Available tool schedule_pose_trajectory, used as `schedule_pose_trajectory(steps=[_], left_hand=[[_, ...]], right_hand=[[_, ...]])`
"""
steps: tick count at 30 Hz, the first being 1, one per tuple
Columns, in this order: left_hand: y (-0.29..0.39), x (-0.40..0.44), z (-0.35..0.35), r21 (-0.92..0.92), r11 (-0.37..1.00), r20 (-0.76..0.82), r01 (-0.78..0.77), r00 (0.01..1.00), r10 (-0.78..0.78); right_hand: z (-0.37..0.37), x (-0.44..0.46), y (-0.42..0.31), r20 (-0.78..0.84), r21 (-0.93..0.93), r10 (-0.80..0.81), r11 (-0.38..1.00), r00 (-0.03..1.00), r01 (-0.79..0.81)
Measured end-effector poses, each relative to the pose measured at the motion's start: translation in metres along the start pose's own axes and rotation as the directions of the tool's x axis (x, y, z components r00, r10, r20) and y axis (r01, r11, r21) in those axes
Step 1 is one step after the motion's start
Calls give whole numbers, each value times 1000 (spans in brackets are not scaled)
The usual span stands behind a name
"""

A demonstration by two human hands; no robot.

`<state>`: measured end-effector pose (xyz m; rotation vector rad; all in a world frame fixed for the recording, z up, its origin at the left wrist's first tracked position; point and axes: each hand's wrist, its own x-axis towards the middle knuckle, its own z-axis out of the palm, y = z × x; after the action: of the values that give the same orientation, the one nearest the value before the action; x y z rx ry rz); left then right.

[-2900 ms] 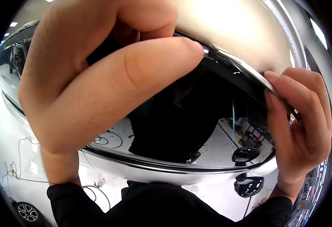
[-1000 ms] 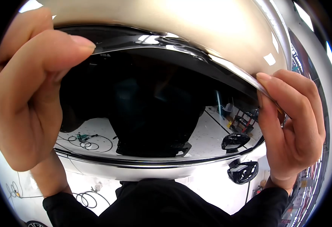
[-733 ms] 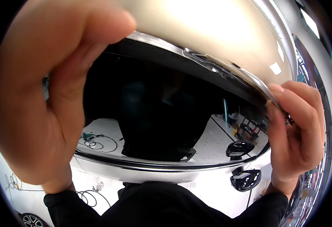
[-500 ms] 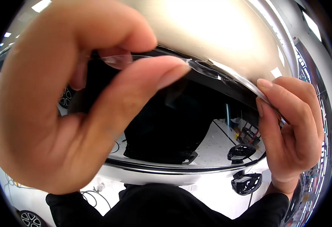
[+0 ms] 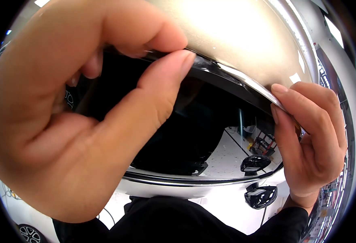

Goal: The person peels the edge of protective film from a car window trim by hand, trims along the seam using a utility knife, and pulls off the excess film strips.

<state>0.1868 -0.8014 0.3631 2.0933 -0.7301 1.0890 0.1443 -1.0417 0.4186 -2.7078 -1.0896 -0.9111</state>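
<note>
A thin glossy strip is being held across the upper middle of the frame, along the border between a dark window and a pale gold panel; at upper centre it is apparently being pinched by the left hand, thumb and forefinger being pressed together (the gripped bit is being hidden by the fingers themselves); at centre right it is being gripped between the thumb and forefinger of the right hand. The work is being judged as partway along; the strip is being stretched along the border between the two grips, yet glints and unevenness are being shown just right of the left fingertips, so smoothing is seemingly being left undone; neither hold is being released; whether any part is being stuck down, or what is being covered behind the left hand, cannot be told.
</note>
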Motion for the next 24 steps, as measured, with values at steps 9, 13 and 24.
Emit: schedule_pose_trajectory(steps=[9, 13, 24], left_hand=[[-4, -1, 0, -4, 998, 26, -65, 998, 65], [-3, -3, 0, -14, 997, 28, -81, 996, 81], [-11, -5, 2, -47, 989, -2, -143, 990, 144]], right_hand=[[-3, -1, -9, 16, -111, 47, 993, 999, -45], [-8, -1, -25, 61, -335, 97, 939, 993, -71], [-15, -4, -18, 88, -256, 79, 965, 993, -54]])
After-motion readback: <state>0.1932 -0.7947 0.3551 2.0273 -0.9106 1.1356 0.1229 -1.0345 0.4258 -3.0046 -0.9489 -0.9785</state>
